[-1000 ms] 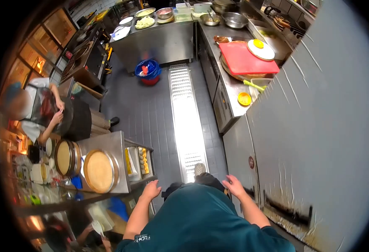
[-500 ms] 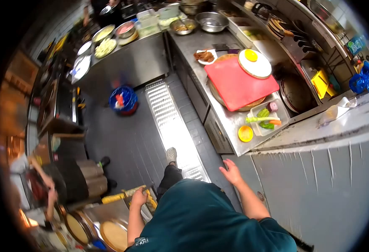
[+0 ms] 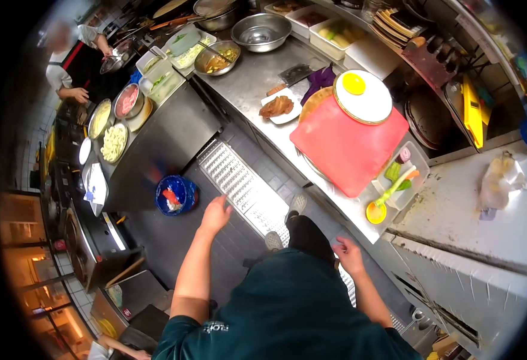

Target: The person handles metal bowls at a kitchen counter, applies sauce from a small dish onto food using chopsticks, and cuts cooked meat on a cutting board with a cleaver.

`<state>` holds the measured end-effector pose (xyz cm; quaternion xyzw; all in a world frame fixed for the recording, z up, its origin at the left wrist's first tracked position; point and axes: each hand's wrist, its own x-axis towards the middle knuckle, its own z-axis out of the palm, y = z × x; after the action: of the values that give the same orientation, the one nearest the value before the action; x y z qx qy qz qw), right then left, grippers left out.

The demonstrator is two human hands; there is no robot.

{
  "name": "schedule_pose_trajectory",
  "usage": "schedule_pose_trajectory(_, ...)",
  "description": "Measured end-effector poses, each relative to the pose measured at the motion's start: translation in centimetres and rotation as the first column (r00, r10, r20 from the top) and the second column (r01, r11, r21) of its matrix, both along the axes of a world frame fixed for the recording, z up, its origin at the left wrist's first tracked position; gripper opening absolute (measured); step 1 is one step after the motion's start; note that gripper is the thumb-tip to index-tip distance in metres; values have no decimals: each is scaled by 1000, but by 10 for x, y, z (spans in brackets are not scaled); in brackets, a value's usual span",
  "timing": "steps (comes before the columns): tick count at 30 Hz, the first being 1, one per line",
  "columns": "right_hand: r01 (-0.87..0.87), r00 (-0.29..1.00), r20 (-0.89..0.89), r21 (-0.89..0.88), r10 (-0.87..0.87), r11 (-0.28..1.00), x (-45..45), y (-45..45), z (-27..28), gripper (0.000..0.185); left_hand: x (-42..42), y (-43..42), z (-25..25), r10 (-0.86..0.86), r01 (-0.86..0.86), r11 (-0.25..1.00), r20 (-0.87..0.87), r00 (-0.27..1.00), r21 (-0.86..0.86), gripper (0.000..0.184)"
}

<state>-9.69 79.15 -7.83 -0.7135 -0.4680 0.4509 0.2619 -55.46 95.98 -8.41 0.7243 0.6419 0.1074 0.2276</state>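
My left hand [image 3: 216, 216] hangs over the dark floor, fingers loosely bent and holding nothing. It is nearest to a blue-lined bin [image 3: 177, 197] with something red and white inside. Lower right, my right hand [image 3: 350, 257] is also bare, its fingers relaxed, just off the steel counter [image 3: 263, 90]. On that counter a red cutting board [image 3: 350, 147] lies on a round wooden board, with a white disc bearing a yellow round [image 3: 364, 99] on its far end. Beside it is a clear tray of vegetables [image 3: 404, 174] and a small yellow round dish [image 3: 376, 212].
A plate of brown food [image 3: 281, 107], a cleaver [image 3: 296, 74] and steel bowls [image 3: 261, 32] are further along the counter. A co-worker [image 3: 77, 60] stands at the far left holding a bowl [image 3: 117, 56]. A metal drain grate [image 3: 239, 180] crosses the floor.
My view has moved forward and turned, so the counter is closer. My left hand has come up and forward. A second person at lower left has mostly left view.
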Motion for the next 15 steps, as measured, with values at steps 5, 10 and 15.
schedule_pose_trajectory(5, 39, 978, -202, -23, -42, 999, -21, 85, 23, 23, 57, 113, -6, 319, -292, 948, 327, 890, -129, 38)
schedule_pose_trajectory(10, 49, 974, -226, 144, -15, 988, -34, 158, 57, 17, 114, 214, 20, 68, -111, 970, 196, 978, 216, 48)
schedule_pose_trajectory(15, 133, 987, -107, 111, -121, 985, -34, 211, 89, 12, 175, 319, 35, -251, 271, 916, -104, 962, 298, 70)
